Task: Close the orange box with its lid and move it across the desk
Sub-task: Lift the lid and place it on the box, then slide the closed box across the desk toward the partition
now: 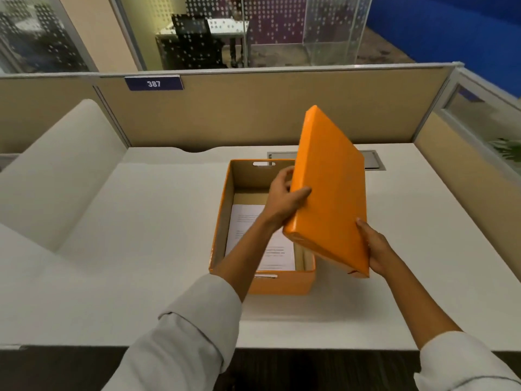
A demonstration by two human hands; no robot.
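Orange box (277,283) open at desk (141,249) centre, printed sheets (275,251) inside; left hand (284,200), right hand (376,249) grip clamped on tilted lid (329,190).

one orange box (282,283), one orange lid (329,190), one printed sheet (248,221) inside the box, two hands: left hand (284,198), right hand (377,246); one desk (169,221).

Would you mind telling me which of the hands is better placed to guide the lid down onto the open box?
Probably the left hand: it grips the lid edge directly above the orange box. The right hand holds the corner outside it.
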